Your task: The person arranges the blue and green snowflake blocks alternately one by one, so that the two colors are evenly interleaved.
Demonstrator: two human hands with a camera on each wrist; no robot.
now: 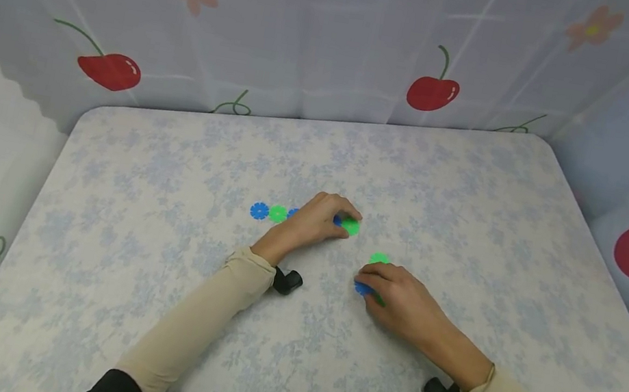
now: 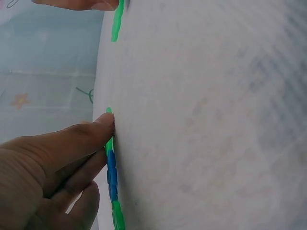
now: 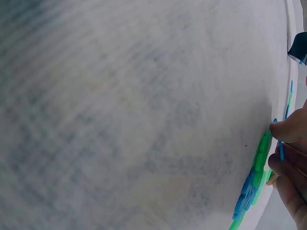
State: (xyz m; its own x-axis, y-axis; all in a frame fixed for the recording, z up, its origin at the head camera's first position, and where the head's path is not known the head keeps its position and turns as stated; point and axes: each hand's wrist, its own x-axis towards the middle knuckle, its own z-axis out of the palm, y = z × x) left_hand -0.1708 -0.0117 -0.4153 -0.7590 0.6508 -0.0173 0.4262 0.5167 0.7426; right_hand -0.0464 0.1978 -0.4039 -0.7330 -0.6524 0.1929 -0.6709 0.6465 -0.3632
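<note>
presently pinching with left hand (image 1: 320, 218), thumb and fingers narrowed on an end green disc (image 1: 351, 227), at the right tip of a straight row laid on the floral worktop (image 1: 476, 202). directly beside it, partly under the fingers, a neighbouring blue disc (image 1: 338, 219). further left in the row: an outermost blue disc (image 1: 259, 210), then an inner green disc (image 1: 277, 213), touching or nearly so, then a partly hidden blue disc (image 1: 292, 212), behind the left hand. with right hand (image 1: 400, 300), nearer the worktop's front and right of the row, holding a thin blue disc (image 3: 281, 150) edge-on between thumb and fingertips. close beside those fingertips, in right wrist view, green pieces (image 3: 261, 158) and blue pieces (image 3: 245, 194), overlapping. just beyond the right hand, a far green disc (image 1: 380, 257); cannot tell whether gripped or lying loose. on both forearms, beige sleeves (image 1: 214, 311); behind the worktop, a cherry-printed curtain (image 1: 316, 37).
</note>
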